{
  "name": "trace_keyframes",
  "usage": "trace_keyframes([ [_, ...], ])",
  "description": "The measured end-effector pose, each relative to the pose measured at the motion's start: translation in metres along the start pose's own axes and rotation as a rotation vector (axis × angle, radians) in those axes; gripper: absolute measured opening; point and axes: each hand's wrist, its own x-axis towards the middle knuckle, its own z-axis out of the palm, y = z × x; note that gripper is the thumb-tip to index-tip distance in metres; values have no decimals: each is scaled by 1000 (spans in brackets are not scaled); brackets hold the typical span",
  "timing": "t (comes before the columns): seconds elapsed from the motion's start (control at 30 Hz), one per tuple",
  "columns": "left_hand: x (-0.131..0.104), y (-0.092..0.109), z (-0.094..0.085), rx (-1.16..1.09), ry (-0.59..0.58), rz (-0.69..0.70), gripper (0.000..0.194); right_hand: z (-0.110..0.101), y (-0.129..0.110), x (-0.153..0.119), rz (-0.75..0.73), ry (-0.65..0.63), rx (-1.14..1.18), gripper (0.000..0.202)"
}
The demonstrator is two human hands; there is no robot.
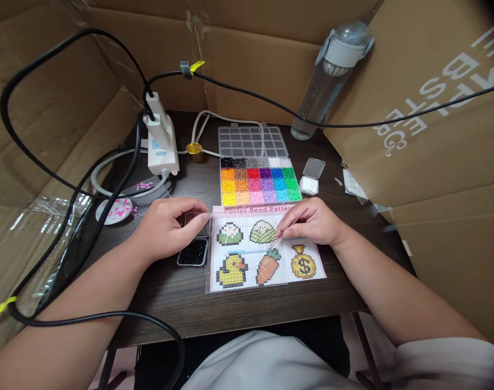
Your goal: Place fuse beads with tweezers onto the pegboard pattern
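Observation:
My right hand (pixel 311 222) pinches a pair of thin tweezers (pixel 299 215), their tips pointing down at the pattern sheet near the carrot top. The pattern sheet (pixel 251 246) reads "Perler Bead Pattern" and shows a duck, a carrot, a money bag and two green-and-white figures. A clear pegboard (pixel 209 284) lies over its left part. My left hand (pixel 168 225) rests left of the sheet, over the raised lid of a small box of black beads (pixel 192 253). Its thumb and forefinger are slightly apart with nothing seen between them; the other fingers are partly hidden.
Behind the sheet sits a sorted bead case (pixel 260 181) with its lid open. To its right is a small box of white beads (pixel 309 186). A water bottle (pixel 328 81), a power strip (pixel 161 143), a gold cup (pixel 194 152) and black cables (pixel 251 96) surround the area. Cardboard walls enclose the table.

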Motion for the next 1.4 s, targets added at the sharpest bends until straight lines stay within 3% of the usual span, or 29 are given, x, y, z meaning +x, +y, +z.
trace_keyframes([
  [0.6,0,0,-1,6,-11,0,23,0,-3,1,20,31,19,8],
  [0.7,0,0,-2,5,-10,8,25,-8,0,0,19,140,14,9],
  [0.9,0,-6,0,9,15,45,24,-39,8,2,-124,539,-69,11],
  [1.03,-1,-8,1,8,27,49,24,-44,9,5,-124,694,-140,12],
  [1.2,-1,-6,0,21,25,29,25,-36,4,7,-68,675,-304,10],
  [1.4,0,-8,1,25,19,34,25,-37,4,7,-72,654,-314,11],
])
